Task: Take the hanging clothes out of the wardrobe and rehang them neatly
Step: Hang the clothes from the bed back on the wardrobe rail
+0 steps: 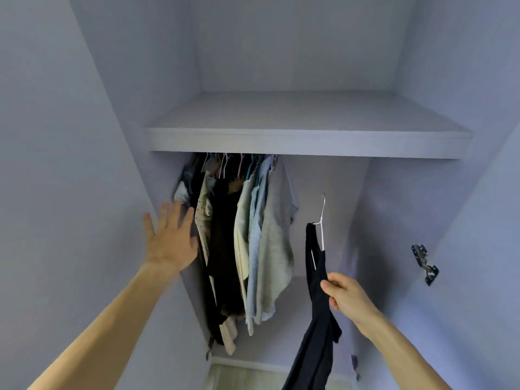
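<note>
Inside a pale lilac wardrobe [464,80], a bunch of hanging clothes [253,235] is crowded to the left end under the shelf [306,139]. Their pink, blue and white hanger hooks disappear behind the shelf's front edge. From the left the bunch runs from a blue piece through a cream dotted one and a black one to cream, pale striped and grey-blue shirts. The person's left hand [168,237] is raised at the left edge of this bunch, palm forward and fingers straight and spread, holding nothing. The fingertips are blurred, so contact with the dotted fabric cannot be told. The right hand [347,294] is lower and to the right, well apart from the bunch, with thumb and fingers pinching a dark garment [318,327]. That garment hangs on a white hanger [322,223], whose hook points up in open air below the shelf and is caught on nothing. The garment's lower part trails down past the wrist toward the bottom edge. A dark metal hinge [425,264] is fixed to the right side wall.
</note>
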### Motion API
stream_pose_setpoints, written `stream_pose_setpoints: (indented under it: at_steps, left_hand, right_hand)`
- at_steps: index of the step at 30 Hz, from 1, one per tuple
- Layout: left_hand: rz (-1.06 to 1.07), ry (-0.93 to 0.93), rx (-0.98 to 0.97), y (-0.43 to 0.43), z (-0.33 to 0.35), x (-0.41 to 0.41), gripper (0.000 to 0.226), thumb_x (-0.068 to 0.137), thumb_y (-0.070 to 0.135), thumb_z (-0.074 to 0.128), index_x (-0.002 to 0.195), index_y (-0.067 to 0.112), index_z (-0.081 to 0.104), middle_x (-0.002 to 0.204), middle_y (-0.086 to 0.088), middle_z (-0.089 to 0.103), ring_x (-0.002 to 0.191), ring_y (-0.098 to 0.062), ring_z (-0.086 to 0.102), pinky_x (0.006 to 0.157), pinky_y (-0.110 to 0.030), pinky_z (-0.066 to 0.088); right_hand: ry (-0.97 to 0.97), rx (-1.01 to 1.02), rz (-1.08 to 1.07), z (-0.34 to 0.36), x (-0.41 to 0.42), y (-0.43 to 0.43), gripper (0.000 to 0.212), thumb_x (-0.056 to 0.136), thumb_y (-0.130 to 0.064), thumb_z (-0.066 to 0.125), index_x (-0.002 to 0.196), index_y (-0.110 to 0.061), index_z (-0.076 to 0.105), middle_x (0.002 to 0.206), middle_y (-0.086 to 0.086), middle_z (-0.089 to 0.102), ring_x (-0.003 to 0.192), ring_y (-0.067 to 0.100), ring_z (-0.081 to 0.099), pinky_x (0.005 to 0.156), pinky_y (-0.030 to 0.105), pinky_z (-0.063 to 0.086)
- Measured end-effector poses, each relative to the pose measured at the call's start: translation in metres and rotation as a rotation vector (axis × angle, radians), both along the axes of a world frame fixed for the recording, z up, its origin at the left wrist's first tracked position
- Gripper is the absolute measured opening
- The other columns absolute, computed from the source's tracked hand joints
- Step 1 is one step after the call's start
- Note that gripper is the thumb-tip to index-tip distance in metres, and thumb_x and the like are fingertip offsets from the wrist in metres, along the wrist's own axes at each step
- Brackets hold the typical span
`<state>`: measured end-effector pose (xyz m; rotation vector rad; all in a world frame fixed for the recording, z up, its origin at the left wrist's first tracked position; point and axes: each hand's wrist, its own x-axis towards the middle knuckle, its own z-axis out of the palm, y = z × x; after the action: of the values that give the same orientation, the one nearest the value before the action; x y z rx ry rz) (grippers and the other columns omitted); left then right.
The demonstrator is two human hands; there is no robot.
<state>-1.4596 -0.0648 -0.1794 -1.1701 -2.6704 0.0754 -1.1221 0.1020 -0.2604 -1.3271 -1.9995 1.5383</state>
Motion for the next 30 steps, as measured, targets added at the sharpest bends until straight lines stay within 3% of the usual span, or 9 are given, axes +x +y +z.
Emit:
stream_pose_setpoints:
  at_steps: [4, 8, 12, 14, 16, 21, 24, 27, 30]
  left_hand:
    - [0.131, 0.181, 0.082, -0.018, 0.021, -0.057, 0.078, 0.095, 0.042, 0.049, 0.159, 0.020, 0.011, 0.166, -0.008, -0.011, 0.152, -0.028, -0.014, 0.112, -0.053, -0.024]
    - [0.098, 0.372, -0.003, -0.043, 0.022, -0.084, 0.088, 0.079, 0.034, 0.069, 0.153, 0.008, 0.028, 0.165, -0.007, 0.011, 0.154, -0.019, -0.004, 0.123, -0.046, -0.009]
    - [0.080, 0.438, 0.009, -0.043, 0.015, -0.086, 0.092, 0.073, 0.033, 0.075, 0.151, 0.011, 0.031, 0.164, -0.005, 0.020, 0.152, -0.022, 0.015, 0.124, -0.047, -0.002]
    - [0.069, 0.468, 0.024, -0.042, 0.012, -0.086, 0.094, 0.072, 0.031, 0.076, 0.152, 0.011, 0.031, 0.164, -0.005, 0.020, 0.152, -0.023, 0.018, 0.123, -0.049, -0.001]
    - [0.051, 0.492, 0.044, -0.042, 0.010, -0.089, 0.095, 0.070, 0.028, 0.077, 0.152, 0.010, 0.033, 0.164, -0.006, 0.021, 0.152, -0.024, 0.020, 0.123, -0.050, 0.000]
    - [0.032, 0.529, 0.086, -0.040, 0.007, -0.093, 0.096, 0.068, 0.025, 0.079, 0.152, 0.010, 0.034, 0.164, -0.006, 0.023, 0.151, -0.025, 0.023, 0.123, -0.050, 0.002]
    - [0.058, 0.526, 0.073, -0.038, 0.005, -0.093, 0.096, 0.070, 0.028, 0.077, 0.154, 0.012, 0.032, 0.165, -0.005, 0.021, 0.152, -0.023, 0.020, 0.123, -0.050, 0.001]
    - [0.102, 0.537, 0.030, -0.039, 0.005, -0.094, 0.094, 0.076, 0.035, 0.072, 0.156, 0.016, 0.025, 0.166, -0.002, 0.016, 0.154, -0.021, 0.012, 0.124, -0.049, -0.001]
    - [0.129, 0.522, 0.012, -0.038, 0.002, -0.092, 0.094, 0.077, 0.038, 0.070, 0.156, 0.017, 0.023, 0.167, -0.002, 0.013, 0.154, -0.020, 0.009, 0.123, -0.050, -0.001]
  right_hand:
    - [0.045, 0.083, -0.005, 0.022, -0.048, 0.049, 0.012, 0.102, -0.024, 0.053, 0.105, -0.015, 0.060, 0.071, 0.001, 0.052, 0.062, 0.012, 0.048, 0.067, 0.025, 0.045]
    - [0.077, 0.190, 0.011, 0.048, -0.098, 0.096, 0.020, 0.103, -0.020, 0.051, 0.102, -0.001, 0.056, 0.077, 0.004, 0.049, 0.066, 0.016, 0.046, 0.071, 0.032, 0.043]
    - [0.137, 0.238, -0.001, 0.071, -0.142, 0.138, 0.039, 0.103, -0.017, 0.049, 0.127, 0.013, 0.041, 0.091, 0.014, 0.050, 0.076, 0.023, 0.046, 0.073, 0.036, 0.041]
    - [0.137, 0.249, 0.000, 0.078, -0.160, 0.155, 0.038, 0.103, -0.017, 0.048, 0.130, 0.009, 0.045, 0.099, 0.023, 0.056, 0.080, 0.024, 0.049, 0.080, 0.040, 0.046]
    - [0.127, 0.241, 0.002, 0.078, -0.177, 0.168, 0.032, 0.103, -0.017, 0.049, 0.127, 0.005, 0.050, 0.100, 0.016, 0.058, 0.079, 0.023, 0.054, 0.083, 0.042, 0.049]
    - [0.051, 0.236, 0.021, 0.050, -0.197, 0.177, 0.011, 0.101, -0.017, 0.048, 0.092, -0.013, 0.050, 0.086, 0.008, 0.056, 0.067, 0.019, 0.057, 0.074, 0.040, 0.051]
    - [-0.056, 0.254, 0.072, 0.024, -0.197, 0.179, 0.009, 0.101, -0.020, 0.046, 0.105, -0.013, 0.051, 0.092, 0.007, 0.057, 0.078, 0.022, 0.054, 0.084, 0.045, 0.052]
    - [-0.114, 0.290, 0.075, 0.018, -0.194, 0.177, 0.023, 0.103, -0.016, 0.043, 0.124, -0.008, 0.049, 0.102, 0.007, 0.054, 0.092, 0.026, 0.053, 0.083, 0.033, 0.044]
    - [-0.176, 0.406, 0.120, 0.017, -0.196, 0.185, 0.027, 0.101, -0.019, 0.045, 0.123, -0.005, 0.051, 0.111, 0.012, 0.060, 0.099, 0.032, 0.058, 0.083, 0.035, 0.047]
